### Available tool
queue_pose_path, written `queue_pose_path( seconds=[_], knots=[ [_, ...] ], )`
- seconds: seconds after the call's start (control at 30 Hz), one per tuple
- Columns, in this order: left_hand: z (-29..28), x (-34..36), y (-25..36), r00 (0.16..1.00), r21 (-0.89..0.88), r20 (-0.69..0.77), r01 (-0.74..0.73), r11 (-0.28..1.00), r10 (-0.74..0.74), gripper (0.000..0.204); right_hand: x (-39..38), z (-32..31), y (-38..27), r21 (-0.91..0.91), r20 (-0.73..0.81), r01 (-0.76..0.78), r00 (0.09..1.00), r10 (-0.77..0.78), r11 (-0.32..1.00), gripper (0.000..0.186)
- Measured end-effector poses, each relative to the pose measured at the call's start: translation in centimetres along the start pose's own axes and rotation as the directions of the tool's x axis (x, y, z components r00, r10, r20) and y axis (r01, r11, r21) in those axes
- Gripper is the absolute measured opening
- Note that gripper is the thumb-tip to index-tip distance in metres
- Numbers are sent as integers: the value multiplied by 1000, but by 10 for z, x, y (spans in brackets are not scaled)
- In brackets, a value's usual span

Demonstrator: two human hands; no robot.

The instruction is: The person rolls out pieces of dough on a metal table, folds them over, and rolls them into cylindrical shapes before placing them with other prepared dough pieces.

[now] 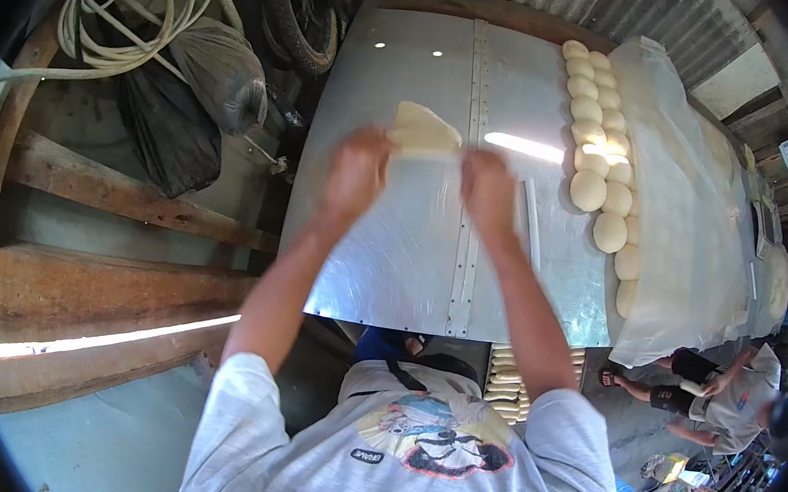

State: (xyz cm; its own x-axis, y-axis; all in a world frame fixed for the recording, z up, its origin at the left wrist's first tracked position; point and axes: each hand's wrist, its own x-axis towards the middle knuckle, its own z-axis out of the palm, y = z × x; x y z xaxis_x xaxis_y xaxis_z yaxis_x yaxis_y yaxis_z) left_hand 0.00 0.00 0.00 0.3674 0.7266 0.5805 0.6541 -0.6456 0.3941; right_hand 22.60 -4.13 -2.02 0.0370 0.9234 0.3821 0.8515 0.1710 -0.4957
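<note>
Here's the left hand, motion-blurred, pinching the left edge of a flat piece of dough, which spans both hands over the left part of the metal table. The right hand, blurred too, pinches its right corner! Just right, a white stick; then dough balls in rows, near to far, beside a translucent plastic sheet.

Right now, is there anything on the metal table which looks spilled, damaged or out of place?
Nothing stands out on the metal table. The bright streak left of the dough balls appears to be sunlight, not liquid: it continues across them. The flat dough by the left hand looks whole.
</note>
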Motion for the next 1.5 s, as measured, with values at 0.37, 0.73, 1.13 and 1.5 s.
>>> queue_pose_path(
  seconds=[0.37,0.73,1.13,1.5],
  knots=[
    [78,-230,48,876,227,388,212,951,-288,48,-243,84,26,-350,329,77,943,45,934,55],
    [103,-239,59,825,170,532,116,979,-190,57,-212,115,6,-119,274,184,951,-146,976,39],
    [208,13,-108,985,100,30,166,981,-169,39,83,197,121,12,-84,-17,996,18,1000,29],
    [194,14,-170,904,58,428,-30,998,2,18,105,190,117,-98,371,175,920,-127,980,18]
  ],
)
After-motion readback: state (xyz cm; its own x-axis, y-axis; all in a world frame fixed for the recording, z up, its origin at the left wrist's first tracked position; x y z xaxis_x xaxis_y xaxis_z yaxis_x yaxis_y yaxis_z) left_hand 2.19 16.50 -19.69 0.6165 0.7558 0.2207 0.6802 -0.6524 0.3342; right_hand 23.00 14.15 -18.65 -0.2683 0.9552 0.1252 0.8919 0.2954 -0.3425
